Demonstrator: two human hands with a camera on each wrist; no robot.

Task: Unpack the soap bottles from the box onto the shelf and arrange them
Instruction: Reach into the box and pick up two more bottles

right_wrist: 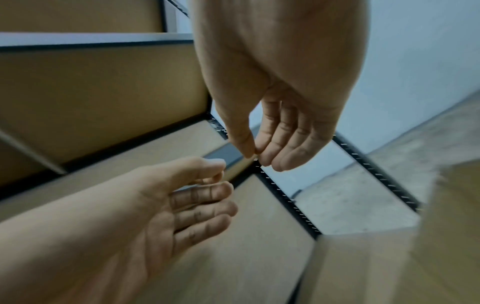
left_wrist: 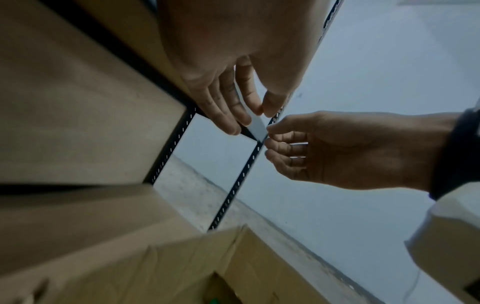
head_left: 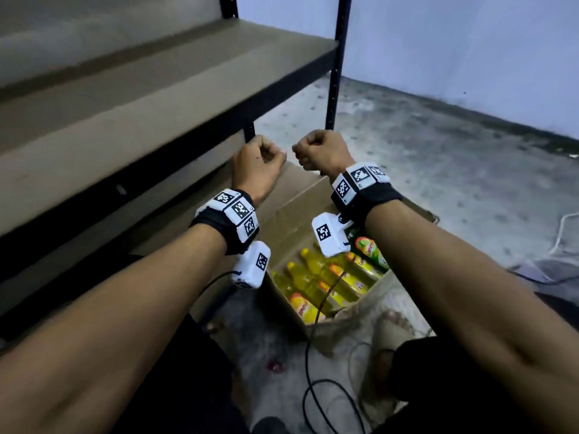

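An open cardboard box (head_left: 291, 211) stands on the floor in front of the shelf (head_left: 156, 104). Several yellow soap bottles (head_left: 313, 277) lie in it, with a green one (head_left: 369, 249) at its right side. Both hands are raised above the box's far flap, fingers curled, close together. In the wrist views a short pale strip of tape (left_wrist: 255, 127) (right_wrist: 237, 166) stretches between them. My left hand (head_left: 260, 161) (left_wrist: 233, 102) pinches one end with thumb and fingers; my right hand (head_left: 319, 151) (right_wrist: 272, 123) pinches the other end. The shelf boards in view carry no bottles.
The shelf's black perforated post (head_left: 336, 73) rises just behind the hands. Black cables (head_left: 313, 386) trail over the concrete floor near my feet (head_left: 391, 327), and a white cable (head_left: 564, 233) lies at the right. A pale wall closes the far side.
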